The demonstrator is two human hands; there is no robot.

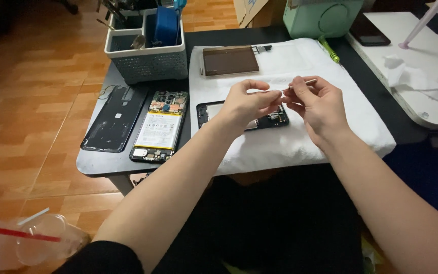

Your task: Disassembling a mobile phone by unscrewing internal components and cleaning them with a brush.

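Orange-brown tiled flooring surrounds a small dark table point(102, 165) where a person works over a white towel point(300, 142). Fingers of the left hand point(247, 101) are pinched on a tiny part, too small to identify, held just above the towel. The right hand point(318, 104) grips a slim metal tool point(302, 83) whose tip meets that part. Beneath both hands lies an opened phone frame point(269, 121). A brown flat panel point(230, 61) rests further back on the towel, with a green screwdriver point(329, 49) at its edge. Left of the towel sit a second opened phone point(159, 127), battery exposed, and its removed back cover point(115, 119). Disassembly appears well advanced; nothing shows reassembly begun. A grey basket point(148, 63) of tools stands behind.
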